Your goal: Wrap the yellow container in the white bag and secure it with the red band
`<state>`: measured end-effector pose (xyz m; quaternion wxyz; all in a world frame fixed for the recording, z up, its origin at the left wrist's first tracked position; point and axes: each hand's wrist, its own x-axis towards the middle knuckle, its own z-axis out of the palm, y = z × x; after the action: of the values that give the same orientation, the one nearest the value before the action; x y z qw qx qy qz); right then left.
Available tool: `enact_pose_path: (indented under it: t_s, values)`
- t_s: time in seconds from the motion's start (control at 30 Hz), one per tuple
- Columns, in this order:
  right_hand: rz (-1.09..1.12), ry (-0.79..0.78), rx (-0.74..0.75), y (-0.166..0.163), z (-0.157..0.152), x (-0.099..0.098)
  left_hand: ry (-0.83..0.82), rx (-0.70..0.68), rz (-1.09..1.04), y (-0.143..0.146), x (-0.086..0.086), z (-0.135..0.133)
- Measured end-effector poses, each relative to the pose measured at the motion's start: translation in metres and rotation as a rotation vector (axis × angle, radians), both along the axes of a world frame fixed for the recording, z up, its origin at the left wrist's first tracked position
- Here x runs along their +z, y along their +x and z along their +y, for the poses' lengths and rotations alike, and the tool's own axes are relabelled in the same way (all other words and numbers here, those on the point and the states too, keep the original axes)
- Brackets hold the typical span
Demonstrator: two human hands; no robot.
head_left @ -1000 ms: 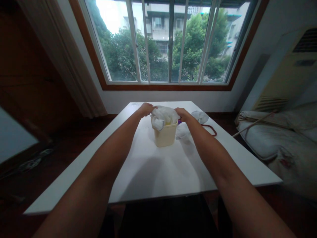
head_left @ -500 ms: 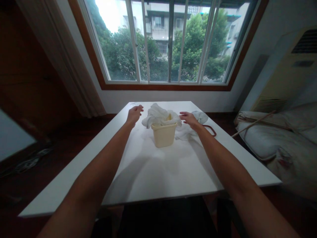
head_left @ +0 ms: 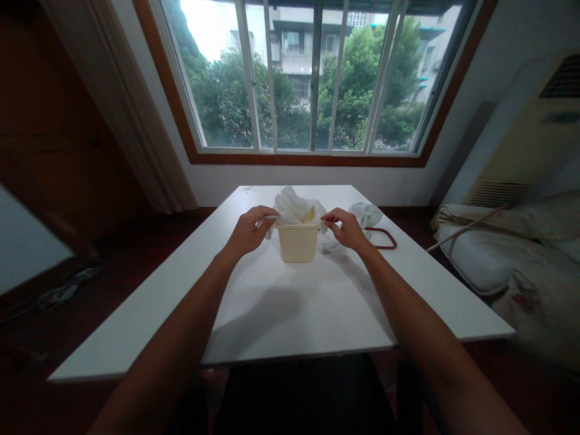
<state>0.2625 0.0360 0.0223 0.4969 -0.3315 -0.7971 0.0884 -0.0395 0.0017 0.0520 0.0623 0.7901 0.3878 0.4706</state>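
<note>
A cream plastic bin (head_left: 298,244) stands upright on the white table, with a thin white plastic bag (head_left: 292,206) spread in its mouth and over its rim. At the bin's left side, my left hand (head_left: 251,229) pinches the bag's edge between thumb and fingers. On the opposite side my right hand (head_left: 345,228) is closed on the bag's edge near the rim. A yellowish patch of the bin's inside shows through the bag's opening. My fingers partly cover both upper corners of the bin.
The white table (head_left: 290,320) extends on all sides of the bin. Right of it lie crumpled white plastic (head_left: 366,212) and a reddish-brown rectangular ring (head_left: 390,239). A window (head_left: 312,90) is behind the table. At right sits a pale covered bundle (head_left: 484,241) with a stick.
Both hands have moved inward to the bin and closed on the bag's edges. The bag is drawn lower at the rim, and the bin appears turned slightly to face me.
</note>
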Motion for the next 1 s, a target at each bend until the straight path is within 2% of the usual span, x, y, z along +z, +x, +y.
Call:
enact_pose_path:
  t_s: [0.1,0.27,0.43,0.53,0.6,0.67,0.77,0.83,0.9,1.0]
  values:
    - [0.046,0.048,-0.025,-0.002,-0.001,-0.002,-0.061,0.07,-0.231,0.0,-0.005,0.001]
    - [-0.017,0.063,0.014,-0.007,-0.005,-0.005,-0.088,0.046,-0.519,0.003,-0.014,0.008]
    - [0.061,0.057,-0.093,-0.014,0.001,-0.009,-0.079,-0.073,-0.578,0.005,-0.017,0.01]
    - [0.203,0.02,-0.153,-0.013,0.004,-0.006,-0.025,-0.056,-0.599,0.004,-0.013,0.008]
    - [0.297,-0.019,-0.139,-0.009,0.004,-0.004,-0.003,-0.041,-0.561,-0.002,-0.01,0.004]
    - [0.283,-0.046,-0.058,0.0,0.004,-0.004,-0.037,-0.067,-0.39,-0.011,-0.008,-0.001]
    - [0.071,-0.039,0.051,0.013,0.002,-0.009,-0.183,-0.099,0.006,-0.026,-0.009,-0.007]
    - [-0.066,-0.049,0.069,0.018,0.002,-0.013,-0.297,-0.072,0.184,-0.033,-0.015,-0.006]
    - [-0.082,-0.081,0.036,0.02,0.002,-0.017,-0.371,-0.021,0.207,-0.038,-0.024,0.001]
    - [0.102,-0.132,-0.049,0.013,0.003,-0.019,-0.304,0.108,-0.04,-0.04,-0.04,0.02]
